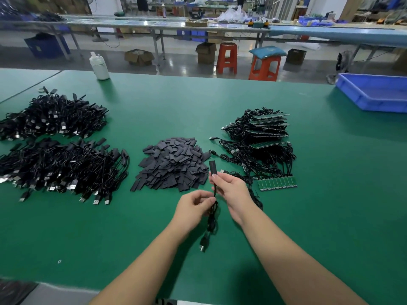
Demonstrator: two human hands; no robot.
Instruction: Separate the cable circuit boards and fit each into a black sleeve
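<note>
**Sleeved cable held upright between two hands at centre frame**

A flat black sleeve (212, 166) stands nearly upright just right of centre, its long axis running top to bottom of the frame and its free end pointing toward the upper edge. It looks matte and rectangular. The right hand (232, 190) pinches its lower end between thumb and fingers. From there a thin black cable (214, 213) drops straight down, then loops. The left hand (193, 205), fingers curled, pinches the cable just below the right hand. The cable's plug (204, 243) hangs at the bottom, pointing to the lower edge, just above the green table (330, 216), whose surface is smooth and felt-like.

Directly behind the hands, at centre, lies a heap of loose sleeves (171, 166), flat dark-grey strips piled at all angles. To its right sits a tangle of unsleeved cables (259, 148) with green circuit board strips stacked on it; one strip of joined boards (277, 183) lies flat beside the right hand, its long axis left to right. At left of the frame two large mounds of finished cables (59, 150) lie glossy and tangled. A blue plastic tray (370, 100) sits at upper right, a white bottle (99, 66) at upper left.
</note>
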